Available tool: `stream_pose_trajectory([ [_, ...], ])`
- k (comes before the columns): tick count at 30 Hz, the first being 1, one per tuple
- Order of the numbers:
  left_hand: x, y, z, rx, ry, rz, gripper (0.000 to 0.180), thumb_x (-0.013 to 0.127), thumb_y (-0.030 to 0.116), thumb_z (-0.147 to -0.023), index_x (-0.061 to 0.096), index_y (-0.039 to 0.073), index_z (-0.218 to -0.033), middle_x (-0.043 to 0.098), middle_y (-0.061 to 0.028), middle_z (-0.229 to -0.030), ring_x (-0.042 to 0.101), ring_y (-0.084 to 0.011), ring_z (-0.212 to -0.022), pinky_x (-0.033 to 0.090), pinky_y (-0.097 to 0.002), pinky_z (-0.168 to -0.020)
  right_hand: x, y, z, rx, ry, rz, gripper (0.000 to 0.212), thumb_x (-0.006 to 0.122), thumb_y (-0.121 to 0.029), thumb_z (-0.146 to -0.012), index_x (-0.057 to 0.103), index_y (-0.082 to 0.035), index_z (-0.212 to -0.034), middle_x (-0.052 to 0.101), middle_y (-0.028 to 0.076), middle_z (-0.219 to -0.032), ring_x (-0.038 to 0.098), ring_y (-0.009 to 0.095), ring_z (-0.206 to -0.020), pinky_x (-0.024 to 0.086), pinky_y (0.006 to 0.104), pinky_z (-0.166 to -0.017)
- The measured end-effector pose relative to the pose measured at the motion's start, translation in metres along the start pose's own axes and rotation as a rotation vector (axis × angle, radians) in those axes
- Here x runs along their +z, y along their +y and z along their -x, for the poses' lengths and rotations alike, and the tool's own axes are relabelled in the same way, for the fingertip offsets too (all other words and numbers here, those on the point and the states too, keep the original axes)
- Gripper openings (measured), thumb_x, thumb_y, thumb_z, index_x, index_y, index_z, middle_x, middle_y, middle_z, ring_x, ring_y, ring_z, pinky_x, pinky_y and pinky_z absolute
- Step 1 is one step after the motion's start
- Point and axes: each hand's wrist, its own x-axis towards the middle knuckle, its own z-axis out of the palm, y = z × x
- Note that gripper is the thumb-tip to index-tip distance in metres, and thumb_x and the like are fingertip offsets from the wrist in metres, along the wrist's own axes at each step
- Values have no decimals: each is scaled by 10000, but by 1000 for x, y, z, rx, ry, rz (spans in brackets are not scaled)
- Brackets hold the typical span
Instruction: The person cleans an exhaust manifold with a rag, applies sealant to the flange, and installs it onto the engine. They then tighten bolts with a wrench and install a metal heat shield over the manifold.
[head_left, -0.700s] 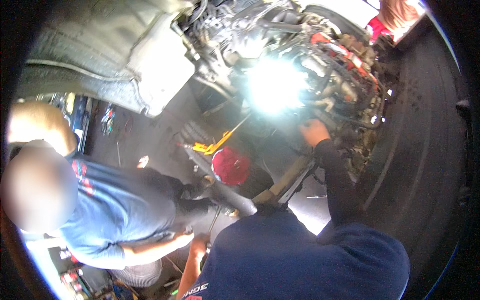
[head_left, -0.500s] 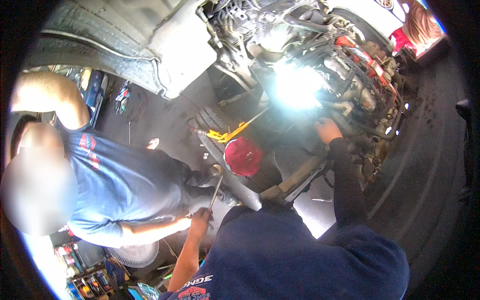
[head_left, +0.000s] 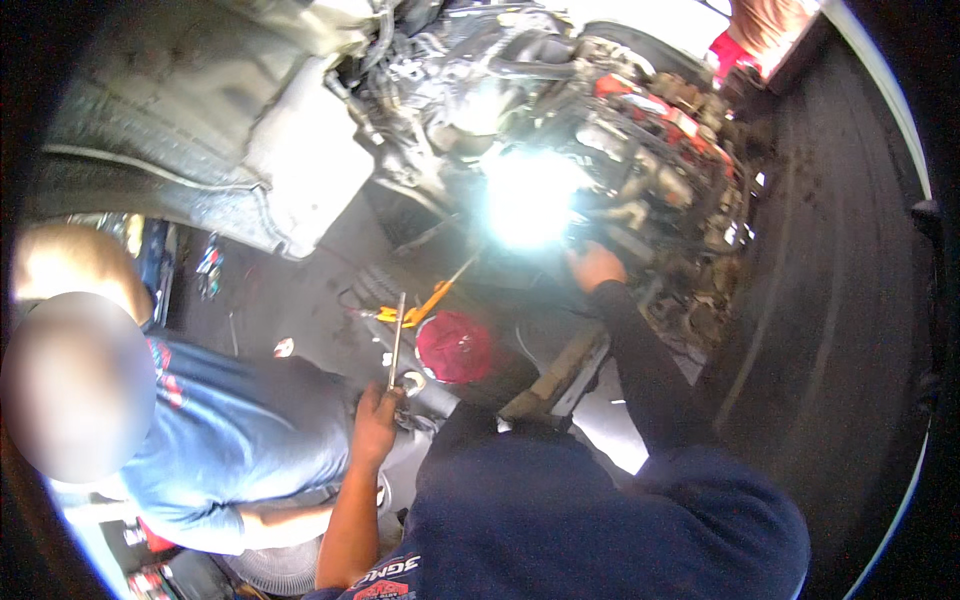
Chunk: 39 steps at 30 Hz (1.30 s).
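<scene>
1. One hand, the left hand (head_left: 374, 412), is gripping a slim metal rod (head_left: 397, 345) near its lower end; the fingers are wrapping around it, below and to the left of the round red object (head_left: 453, 347), the landmark for all positions below.
2. The metal rod is pointing upward, just left of the landmark; its upper end is crossing in front of a yellow tool (head_left: 434, 299). Whether the two are touching, one cannot tell.
3. The yellow tool is lying just above the landmark, slanting up to the right.
4. The right hand (head_left: 597, 266) is reaching to the lower edge of an engine (head_left: 630, 160), above and to the right of the landmark. Its fingertips are fading into shadow and glare; whether they are holding anything, one cannot tell.
5. A bright light (head_left: 530, 205) is glaring above the landmark, near the right hand, and is washing out nearby detail.
6. A grey panel (head_left: 310, 160) is extending above and to the left of the landmark.
7. A co-worker (head_left: 250, 420) in a blue shirt is occupying the area left of the landmark; one forearm (head_left: 285, 525) is stretching toward the person's left arm.
</scene>
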Motion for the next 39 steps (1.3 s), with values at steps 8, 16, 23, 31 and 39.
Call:
stream_pose_trajectory([
  [8, 42, -23, -61, 282, -151, -534, 286, 645, 210, -994, 585, -40, -1121, 678, -312, -1024, 622, -514, -1057, 469, -608, -944, -11, -23, 12, 104, -2, 3, 624, 636, -576, -938, 743, -108, -1337, 749, 248, -1269, 709, 448, -1190, 555, 543, -1043],
  [16, 85, -103, -120, 430, -54, -732, 284, 670, 210, -967, 619, -35, -1102, 684, -251, -1064, 624, -431, -1080, 456, -550, -1019, -11, -24, 7, 141, -4, 50, 726, 610, -627, -935, 708, -81, -1403, 730, 252, -1326, 684, 443, -1250, 525, 522, -1093],
  [23, 95, -130, -140, 456, -53, -779, 500, 692, 338, -1001, 604, -30, -1327, 620, -240, -1272, 561, -419, -1231, 435, -545, -1089, -11, -26, 6, 183, -28, 82, 751, 602, -637, -932, 695, -64, -1409, 723, 262, -1333, 689, 444, -1246, 525, 522, -1094],
  [31, 78, -123, -142, 459, -170, -728, 680, 744, 439, -972, 554, -51, -1405, 570, -258, -1331, 529, -448, -1279, 377, -577, -1144, -18, -35, 16, 188, -24, 93, 731, 575, -676, -952, 740, -63, -1315, 755, 271, -1245, 721, 444, -1177, 548, 529, -1044],
  [39, 66, -89, -128, 441, -128, -697, 727, 764, 404, -968, 509, -81, -1447, 528, -305, -1408, 479, -481, -1353, 339, -588, -1190, -16, -28, 16, 184, -20, 9, 570, 518, -598, -1030, 747, -142, -1282, 767, 232, -1217, 717, 460, -1154, 543, 566, -1027],
])
